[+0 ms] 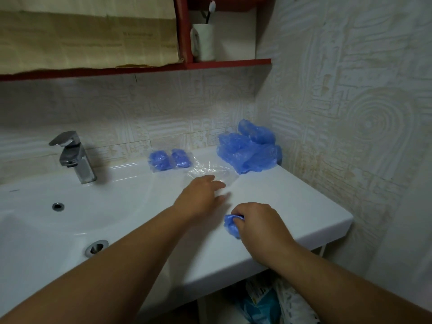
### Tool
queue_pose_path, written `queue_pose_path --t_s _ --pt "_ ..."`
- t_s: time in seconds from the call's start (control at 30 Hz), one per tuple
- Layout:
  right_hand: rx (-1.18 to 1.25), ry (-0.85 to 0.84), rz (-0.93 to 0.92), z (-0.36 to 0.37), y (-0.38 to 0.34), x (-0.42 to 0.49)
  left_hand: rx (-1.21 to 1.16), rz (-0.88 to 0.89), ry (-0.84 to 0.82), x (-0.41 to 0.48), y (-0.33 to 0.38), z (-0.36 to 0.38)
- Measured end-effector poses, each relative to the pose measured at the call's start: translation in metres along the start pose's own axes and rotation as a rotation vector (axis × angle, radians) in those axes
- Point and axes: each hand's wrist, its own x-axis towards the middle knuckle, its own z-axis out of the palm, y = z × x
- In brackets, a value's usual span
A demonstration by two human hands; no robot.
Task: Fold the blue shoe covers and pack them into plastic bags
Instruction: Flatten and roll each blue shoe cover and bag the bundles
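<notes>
My right hand (256,223) grips a folded blue shoe cover (231,225) against the white sink counter (292,206) near its front right edge. My left hand (202,194) reaches forward with fingers extended, its fingertips at the near edge of a clear plastic bag (211,170) lying flat on the counter. A loose pile of blue shoe covers (249,149) sits in the back right corner by the wall. Two packed bags of folded blue covers (169,159) lie side by side at the back of the counter.
A chrome faucet (73,156) stands at the back left above the sink basin (70,218). A red shelf (229,63) overhead holds a white cup with a toothbrush (203,42). Tiled walls close in behind and on the right. Bags lie on the floor under the counter (268,302).
</notes>
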Motion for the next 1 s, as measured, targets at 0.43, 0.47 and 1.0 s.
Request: queue_pose_path --t_s 0.43,0.47,1.0 --pt "0.11 0.002 0.192 0.006 0.009 0.0 -0.039 -0.161 0.159 0.022 -0.001 0.007" --pt "0.114 0.016 0.187 0.006 0.008 0.0 -0.097 -0.183 0.254 0.017 0.001 -0.001" --pt "0.425 0.166 0.014 -0.032 -0.041 -0.026 -0.636 -0.376 0.452 -0.094 0.039 -0.036"
